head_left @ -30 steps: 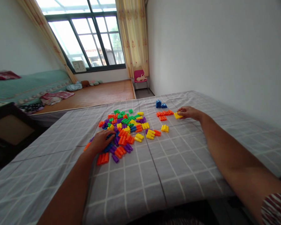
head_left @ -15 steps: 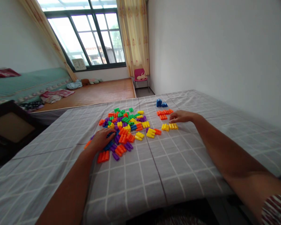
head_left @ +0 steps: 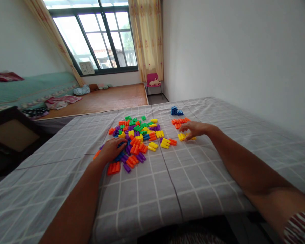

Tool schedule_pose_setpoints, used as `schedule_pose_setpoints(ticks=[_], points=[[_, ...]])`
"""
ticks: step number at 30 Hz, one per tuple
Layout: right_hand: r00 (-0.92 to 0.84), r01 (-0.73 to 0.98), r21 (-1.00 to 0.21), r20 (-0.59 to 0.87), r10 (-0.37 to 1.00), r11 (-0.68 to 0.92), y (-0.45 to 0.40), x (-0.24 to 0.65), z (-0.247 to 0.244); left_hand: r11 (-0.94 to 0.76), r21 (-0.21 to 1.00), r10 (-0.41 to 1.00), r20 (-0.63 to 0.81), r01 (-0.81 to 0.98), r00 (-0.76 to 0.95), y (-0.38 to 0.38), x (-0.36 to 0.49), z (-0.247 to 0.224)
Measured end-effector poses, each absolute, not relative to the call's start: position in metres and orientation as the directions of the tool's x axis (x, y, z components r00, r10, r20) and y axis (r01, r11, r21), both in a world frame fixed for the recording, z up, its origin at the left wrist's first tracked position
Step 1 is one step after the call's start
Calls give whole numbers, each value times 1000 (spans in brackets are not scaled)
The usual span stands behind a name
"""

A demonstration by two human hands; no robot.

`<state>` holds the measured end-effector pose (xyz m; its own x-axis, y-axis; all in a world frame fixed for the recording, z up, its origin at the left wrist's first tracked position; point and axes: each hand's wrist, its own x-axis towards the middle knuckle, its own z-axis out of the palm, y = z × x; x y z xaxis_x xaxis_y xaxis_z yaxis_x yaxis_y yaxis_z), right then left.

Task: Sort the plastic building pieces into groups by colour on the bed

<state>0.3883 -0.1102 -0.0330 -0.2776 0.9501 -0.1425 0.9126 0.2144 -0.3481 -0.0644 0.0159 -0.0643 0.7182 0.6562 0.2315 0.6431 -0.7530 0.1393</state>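
A mixed pile of plastic building blocks (head_left: 137,145), shaped like joined tubes in orange, purple, green, yellow and blue, lies on the checked cloth. My left hand (head_left: 112,148) rests on the pile's near left side, its fingers spread loosely over blue and purple pieces. To the right, my right hand (head_left: 193,128) is over a small row of yellow blocks (head_left: 181,137) and partly covers it. Its fingers are apart, and I see nothing held in them. Just beyond that hand lie orange blocks (head_left: 177,122), and farther back a blue stack (head_left: 174,110).
A grey checked cloth (head_left: 147,193) covers the table. A yellow block (head_left: 165,143) and an orange one lie between the pile and the right-hand groups. Behind are a low bed (head_left: 117,96), a pink chair (head_left: 152,78) and a window. A white wall rises at right.
My right hand has shifted slightly left and nearer, over the yellow row, and its fingers have spread. My left hand stays on the pile. The view has tilted a little.
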Motion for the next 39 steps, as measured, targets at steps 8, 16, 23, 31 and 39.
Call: schedule_pose_setpoints(ticks=[8,16,23,31,39], points=[[-106,967,-254,-340,934,17,-119,417,-27,-753,138,657,223,644,720,14,-64,-64],[-504,761,-530,-119,855,374,-123,333,-14,-763,160,645,251,626,722,15,-65,-67],[-525,725,-473,90,847,500,-112,287,-36,-773,144,631,263,617,729,13,-65,-68],[-468,761,-377,245,849,529,-102,272,-39,-781,113,619,269,614,738,11,-63,-67],[-515,844,-61,179,838,532,-102,216,-45,-779,108,621,273,618,735,16,-63,-73]])
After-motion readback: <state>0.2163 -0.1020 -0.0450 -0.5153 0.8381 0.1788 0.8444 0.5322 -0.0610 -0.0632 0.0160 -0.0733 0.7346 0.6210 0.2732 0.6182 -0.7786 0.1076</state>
